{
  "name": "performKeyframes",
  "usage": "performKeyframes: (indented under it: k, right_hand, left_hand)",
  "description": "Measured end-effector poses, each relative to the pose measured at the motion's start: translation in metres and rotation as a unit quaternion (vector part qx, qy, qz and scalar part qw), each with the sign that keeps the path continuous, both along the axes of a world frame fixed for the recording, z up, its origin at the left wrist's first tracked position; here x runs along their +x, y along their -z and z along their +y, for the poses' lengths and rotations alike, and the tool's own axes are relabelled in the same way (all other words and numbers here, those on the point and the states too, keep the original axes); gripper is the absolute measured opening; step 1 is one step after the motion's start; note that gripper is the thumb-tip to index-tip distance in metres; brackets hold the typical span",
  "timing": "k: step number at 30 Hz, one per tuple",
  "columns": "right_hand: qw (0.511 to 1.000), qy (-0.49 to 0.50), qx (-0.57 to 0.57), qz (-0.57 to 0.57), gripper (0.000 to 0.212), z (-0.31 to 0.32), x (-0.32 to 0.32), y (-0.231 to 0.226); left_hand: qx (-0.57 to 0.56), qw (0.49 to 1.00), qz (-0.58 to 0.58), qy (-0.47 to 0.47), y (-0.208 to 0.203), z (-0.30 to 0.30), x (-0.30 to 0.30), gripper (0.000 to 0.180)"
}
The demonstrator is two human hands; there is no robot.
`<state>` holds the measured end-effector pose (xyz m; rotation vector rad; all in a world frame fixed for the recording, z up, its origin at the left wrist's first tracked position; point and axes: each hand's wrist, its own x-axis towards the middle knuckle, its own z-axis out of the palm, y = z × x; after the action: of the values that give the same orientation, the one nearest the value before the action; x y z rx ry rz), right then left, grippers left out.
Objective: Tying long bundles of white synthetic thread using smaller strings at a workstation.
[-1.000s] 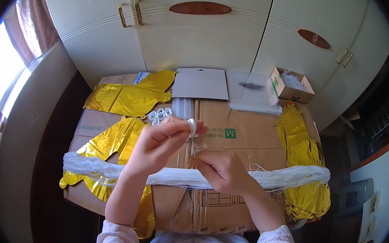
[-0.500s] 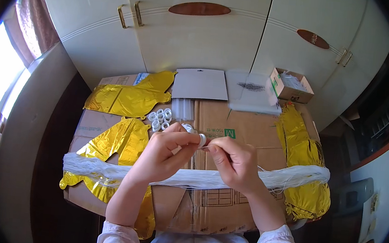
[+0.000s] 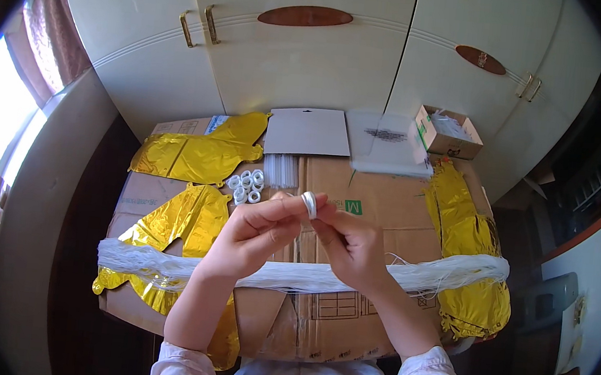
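Note:
Above the middle of the cardboard-covered table, my left hand (image 3: 252, 237) and my right hand (image 3: 352, 250) meet at the fingertips. Between them is a small coil of white string (image 3: 310, 204), wound round the left fingertips. My right thumb and fingers pinch its right side. Beneath both wrists a long skein of white string (image 3: 292, 277) lies across the table. Several finished-looking white coils (image 3: 246, 184) are clustered beyond my left hand. Beside them is a row of thin clear sticks (image 3: 282, 171).
Gold foil balloons lie flat at the far left (image 3: 199, 152), near left (image 3: 200, 214) and right (image 3: 464, 218). A pale card (image 3: 308, 132), a clear plastic packet (image 3: 383, 152) and a small open carton (image 3: 449, 145) line the back. Cream cabinets (image 3: 306, 58) stand behind the table.
My right hand has shifted slightly left, closing the small gap to the coil; its fingers now press on the coil. My left hand stays almost in place.

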<state>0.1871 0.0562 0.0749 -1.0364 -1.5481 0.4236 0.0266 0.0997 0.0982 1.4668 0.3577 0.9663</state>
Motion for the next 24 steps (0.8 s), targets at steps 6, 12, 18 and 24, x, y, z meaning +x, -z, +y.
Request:
performKeyframes:
  k: [6,12,18,24]
  right_hand:
    - [0.973,0.116,0.14,-0.14,0.01,-0.002,0.001,-0.006]
    - [0.945,0.139,0.213,-0.204,0.016,0.0,0.011,-0.009]
    - [0.962,0.105,0.204,-0.149,0.017,0.005,0.013,-0.008]
    - [0.999,-0.021,-0.008,0.028,0.01,0.004,0.018,-0.002]
  left_hand:
    - [0.272,0.944,0.149,-0.111,0.005,0.01,0.0,0.033]
    - [0.26,0.936,0.176,-0.157,0.006,0.001,0.006,0.028]
    - [0.231,0.933,0.24,-0.133,-0.002,-0.004,0.006,0.017]
    - [0.158,0.971,0.178,-0.032,0.001,-0.001,0.002,0.012]
